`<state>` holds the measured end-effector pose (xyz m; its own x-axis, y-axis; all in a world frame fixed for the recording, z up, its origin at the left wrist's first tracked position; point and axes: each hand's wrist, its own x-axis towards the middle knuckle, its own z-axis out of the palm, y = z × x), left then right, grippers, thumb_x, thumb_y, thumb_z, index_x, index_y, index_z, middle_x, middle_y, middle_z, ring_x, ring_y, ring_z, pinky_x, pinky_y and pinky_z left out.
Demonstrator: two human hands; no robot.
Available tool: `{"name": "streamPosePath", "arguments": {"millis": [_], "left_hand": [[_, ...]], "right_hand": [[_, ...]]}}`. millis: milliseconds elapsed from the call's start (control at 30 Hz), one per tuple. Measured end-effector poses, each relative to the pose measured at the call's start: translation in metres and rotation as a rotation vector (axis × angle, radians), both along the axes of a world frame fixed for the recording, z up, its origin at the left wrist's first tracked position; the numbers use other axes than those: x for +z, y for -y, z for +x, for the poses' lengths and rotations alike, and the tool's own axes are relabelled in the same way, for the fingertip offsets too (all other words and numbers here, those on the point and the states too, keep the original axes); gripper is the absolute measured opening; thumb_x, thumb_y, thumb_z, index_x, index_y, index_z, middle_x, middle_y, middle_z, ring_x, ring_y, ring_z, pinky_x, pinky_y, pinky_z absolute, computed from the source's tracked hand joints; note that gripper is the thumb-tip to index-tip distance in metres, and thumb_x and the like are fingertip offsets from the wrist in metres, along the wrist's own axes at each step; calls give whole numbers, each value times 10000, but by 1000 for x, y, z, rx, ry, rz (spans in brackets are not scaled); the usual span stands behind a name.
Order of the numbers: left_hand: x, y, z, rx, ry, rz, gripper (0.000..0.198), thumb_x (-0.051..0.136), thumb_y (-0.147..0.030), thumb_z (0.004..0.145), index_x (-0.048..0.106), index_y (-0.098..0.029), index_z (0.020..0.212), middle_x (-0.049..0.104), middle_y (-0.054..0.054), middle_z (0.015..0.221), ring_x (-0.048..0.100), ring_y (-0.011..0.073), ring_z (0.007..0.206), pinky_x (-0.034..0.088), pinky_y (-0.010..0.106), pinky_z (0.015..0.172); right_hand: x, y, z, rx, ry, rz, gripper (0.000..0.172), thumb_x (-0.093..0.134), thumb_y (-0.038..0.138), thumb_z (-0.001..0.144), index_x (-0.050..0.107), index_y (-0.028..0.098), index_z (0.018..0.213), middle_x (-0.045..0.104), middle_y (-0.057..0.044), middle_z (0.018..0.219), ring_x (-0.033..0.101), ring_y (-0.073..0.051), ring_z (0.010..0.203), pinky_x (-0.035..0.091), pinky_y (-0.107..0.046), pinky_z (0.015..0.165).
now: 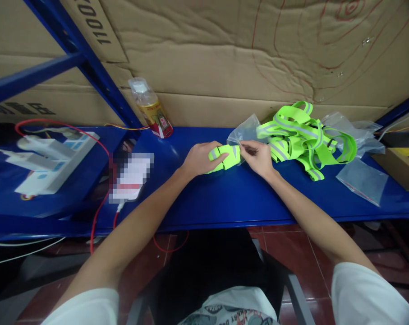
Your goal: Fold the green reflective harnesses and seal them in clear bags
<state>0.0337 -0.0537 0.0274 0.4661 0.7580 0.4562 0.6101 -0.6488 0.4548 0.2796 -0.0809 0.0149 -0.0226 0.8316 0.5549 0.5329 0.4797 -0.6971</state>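
Bundle of folded strap, fluorescent yellow-green with grey reflective banding, held over the middle of a blue table; contact with the tabletop impossible to tell. Left-hand grip wrapped around the bundle, thumb laid across its near face. Right-hand grip narrowed to a pinch at the bundle's right end, apparently on the edge of a clear plastic bag. Step in hand, by judgement: bringing together of bundle and bag. Required for the next move, by the same judgement: steady pressure on the folds against springing loose, and a bag mouth parted toward the bundle's end.

To the right, just beside the right-hand grip: a tangled heap of like strap, with crumpled clear bags beyond and a flat clear bag nearer the front edge.

Hidden: left fingertips, behind the bundle. Hard to make out: the bag's mouth, lost in transparency and behind fingers, hence no telling of the bundle's end as inside or outside. Loose ends within the heap not traceable. Screen of the phone masked by coarse pixel blocks. Cardboard box cut off at the right margin.
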Motion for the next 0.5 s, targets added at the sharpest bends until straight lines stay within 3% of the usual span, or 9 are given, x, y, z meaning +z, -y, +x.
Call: {"name": "streamPosePath", "arguments": {"millis": [100,267,500], "left_hand": [[-2,-1,0,80,26,-16,454,659,-584,1012,721,-234,1294,835,79,1180,808,289,1060,560,377,932],[-3,0,1,148,37,-12,658,704,-576,994,575,-222,1534,795,106,1324,788,325,1178,569,400,996],[-5,5,9,114,6,49,680,701,-615,991,626,-210,1532,810,144,1316,792,322,1184,591,406,1029]], "right_hand": [[1,4,-2,31,-8,-9,366,664,510,1020,860,235,1163,843,-77,1004,770,-233,784,659,-400,737],[2,9,-6,37,68,48,356,619,508,1063,823,257,1211,827,-86,1074,759,-242,848,663,-415,762],[8,16,-12,-22,122,175,332,615,494,1088,818,254,1192,760,-66,921,694,-219,765,632,-405,731]]}}
